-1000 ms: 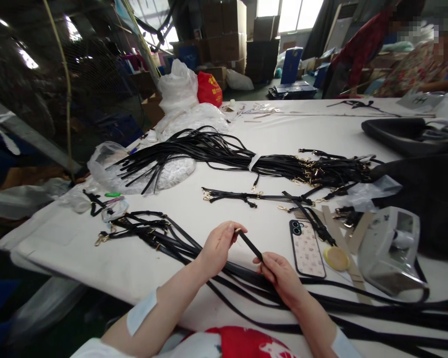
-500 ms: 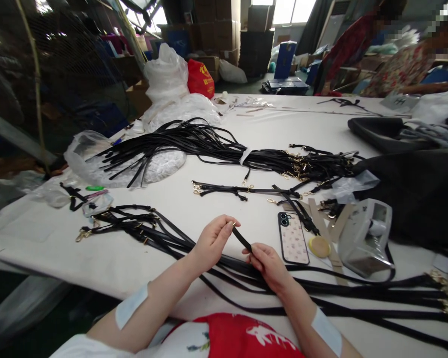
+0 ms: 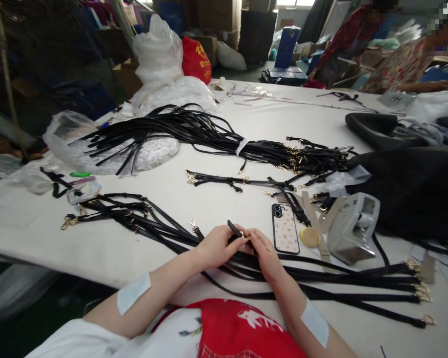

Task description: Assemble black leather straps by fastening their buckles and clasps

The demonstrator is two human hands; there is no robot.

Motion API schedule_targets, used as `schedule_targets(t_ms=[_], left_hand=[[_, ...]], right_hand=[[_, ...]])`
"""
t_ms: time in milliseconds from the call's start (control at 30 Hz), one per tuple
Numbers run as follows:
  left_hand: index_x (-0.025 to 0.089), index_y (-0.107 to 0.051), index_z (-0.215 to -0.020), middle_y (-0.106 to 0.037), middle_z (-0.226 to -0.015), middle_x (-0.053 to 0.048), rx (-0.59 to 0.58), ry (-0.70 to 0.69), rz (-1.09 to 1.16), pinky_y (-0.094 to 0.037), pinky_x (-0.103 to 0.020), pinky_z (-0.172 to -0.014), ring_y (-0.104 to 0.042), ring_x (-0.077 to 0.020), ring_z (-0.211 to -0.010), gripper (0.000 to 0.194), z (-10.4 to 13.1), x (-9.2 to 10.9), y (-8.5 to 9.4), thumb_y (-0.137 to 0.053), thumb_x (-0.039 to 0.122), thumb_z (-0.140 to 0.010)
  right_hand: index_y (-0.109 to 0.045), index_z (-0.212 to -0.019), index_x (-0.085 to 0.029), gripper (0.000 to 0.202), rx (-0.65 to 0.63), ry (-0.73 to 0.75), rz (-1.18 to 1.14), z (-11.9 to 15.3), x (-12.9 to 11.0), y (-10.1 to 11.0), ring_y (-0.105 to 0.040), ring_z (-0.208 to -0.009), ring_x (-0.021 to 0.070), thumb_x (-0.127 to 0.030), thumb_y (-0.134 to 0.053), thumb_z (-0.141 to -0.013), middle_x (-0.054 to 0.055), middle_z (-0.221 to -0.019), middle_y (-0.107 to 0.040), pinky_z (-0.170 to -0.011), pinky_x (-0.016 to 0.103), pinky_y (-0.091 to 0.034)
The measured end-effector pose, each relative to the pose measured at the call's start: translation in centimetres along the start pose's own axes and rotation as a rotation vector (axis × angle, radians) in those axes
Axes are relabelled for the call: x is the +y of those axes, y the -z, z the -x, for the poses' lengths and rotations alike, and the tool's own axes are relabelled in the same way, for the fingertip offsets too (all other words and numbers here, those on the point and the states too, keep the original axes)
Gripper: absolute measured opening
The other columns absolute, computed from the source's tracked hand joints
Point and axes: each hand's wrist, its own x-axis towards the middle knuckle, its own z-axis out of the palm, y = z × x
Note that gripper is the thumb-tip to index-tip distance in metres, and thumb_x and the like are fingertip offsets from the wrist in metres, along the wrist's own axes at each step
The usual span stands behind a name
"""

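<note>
My left hand (image 3: 219,245) grips a short black strap (image 3: 234,229) with a small metal buckle, its free end pointing up and left. My right hand (image 3: 263,252) meets it at the buckle, its fingers closed on the same strap. A gold clasp (image 3: 193,224) on a black end shows just left of my left hand. Under both hands long black straps (image 3: 164,233) run across the table, with gold clasps (image 3: 423,293) at their right ends.
On the table (image 3: 164,276) lie a tied bundle of black straps (image 3: 209,134), a phone (image 3: 285,231), a yellow round object (image 3: 309,237) and a clear plastic device (image 3: 353,228). Plastic bags (image 3: 160,54) stand at the back; two people work at the far right.
My hands have come together, with the strap now between them at the buckle. A gold clasp now shows beside my left hand. The view has shifted slightly.
</note>
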Motion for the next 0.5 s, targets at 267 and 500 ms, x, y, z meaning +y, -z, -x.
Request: schedule_targets(t_ms=[267, 500], left_hand=[[0.017, -0.069, -0.09, -0.073, -0.086, -0.009, -0.064, 0.05, -0.334, -0.049, -0.032, -0.069, -0.066, -0.0241, -0.076, 0.018, -1.3, 0.3, -1.7, -0.055, 0.027, -0.083], [0.02, -0.068, -0.106, -0.073, -0.099, -0.004, -0.093, 0.028, -0.134, -0.051, -0.029, -0.08, -0.065, -0.0209, -0.089, 0.037, -1.6, 0.6, -0.6, -0.049, 0.012, -0.076]], right_hand=[[-0.063, -0.118, -0.023, 0.034, 0.271, 0.49, 0.469, 1.6, -1.4, -0.2, -0.056, -0.114, 0.0238, -0.03, -0.035, -0.1, 0.01, -0.117, -0.064, -0.102, 0.046, -0.042], [-0.061, -0.092, -0.019, 0.031, 0.586, 0.263, 0.153, 1.7, -1.0, 1.0, -0.058, -0.072, 0.0183, -0.045, -0.044, -0.096, 0.005, -0.081, -0.062, -0.072, 0.033, -0.048]])
